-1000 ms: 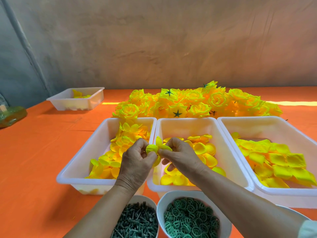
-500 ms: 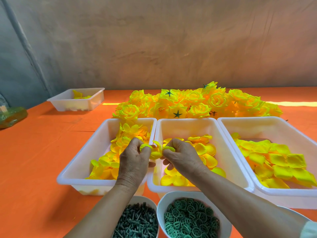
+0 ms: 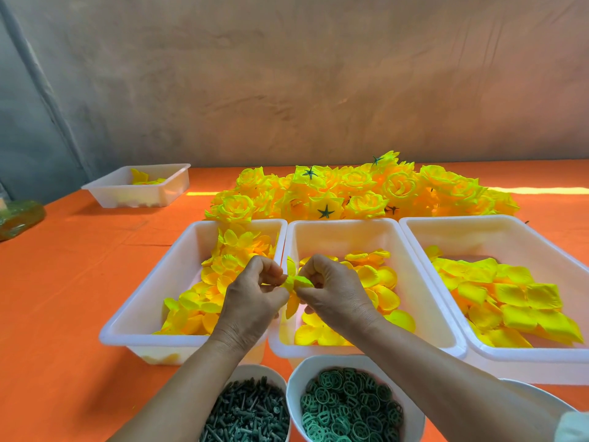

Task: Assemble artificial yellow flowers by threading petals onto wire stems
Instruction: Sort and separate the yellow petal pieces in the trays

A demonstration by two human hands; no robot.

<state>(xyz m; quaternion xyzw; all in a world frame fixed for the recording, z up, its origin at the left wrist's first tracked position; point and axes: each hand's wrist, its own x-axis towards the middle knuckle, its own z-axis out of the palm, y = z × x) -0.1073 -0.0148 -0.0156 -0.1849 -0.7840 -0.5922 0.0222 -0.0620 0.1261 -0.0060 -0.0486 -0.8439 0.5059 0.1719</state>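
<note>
My left hand (image 3: pixel 255 295) and my right hand (image 3: pixel 331 290) meet above the rims of two white trays, both pinching a small yellow petal piece (image 3: pixel 294 282) between their fingertips. Its stem is hidden by my fingers. The left tray (image 3: pixel 140 317) holds small yellow petals. Rounder petals lie in the middle tray (image 3: pixel 424 301), and the right tray (image 3: pixel 484 224) contains larger flat ones. A pile of finished yellow flowers (image 3: pixel 360 189) lies behind the trays on the orange table.
At the near edge, a white bowl of dark green stem pegs (image 3: pixel 245 413) stands next to a bowl of green rings (image 3: pixel 350 406). A small white tray (image 3: pixel 137 186) sits at the far left. A green bag (image 3: pixel 19 218) lies at the left edge. A grey wall stands behind.
Both hands have stayed together over the tray rims while the fingers reworked the petal piece; the petals look more folded between the fingertips now.
</note>
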